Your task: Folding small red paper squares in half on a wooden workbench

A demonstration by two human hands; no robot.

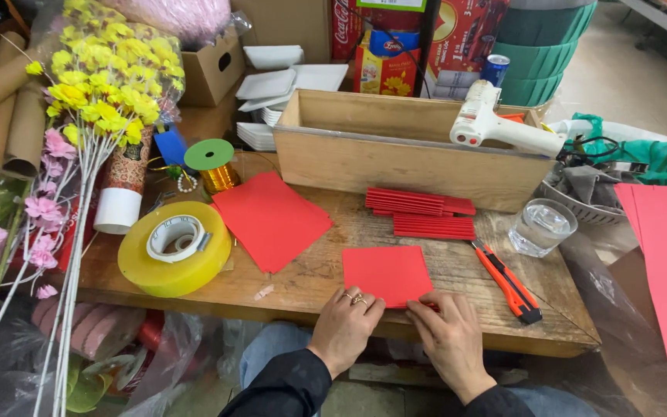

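At the near edge of the wooden desk (287,297), both hands press down on a square red paper sheet (388,272): the left hand (343,324), rings on its fingers, lies flat on the sheet's near left corner to pin it, while the right hand (449,333) pinches the near edge with curled fingertips, apparently creasing a narrow fold there. Neither hand grips anything else. Just right of the sheet lies an orange utility knife (507,280), within easy reach of the right hand. Beyond the sheet sit stacks of pleated red paper (424,213), set aside close together, and to the left a larger flat red sheet (272,218) lies spare. A big roll of clear yellow tape (174,248) rests flat at the left, and a glass of water (542,226) stands to the right, apart from the paper. Farther back, a white glue gun (496,123) lies across the rim of a long wooden box (395,162), and yellow artificial flowers (106,77) lean at the far left.
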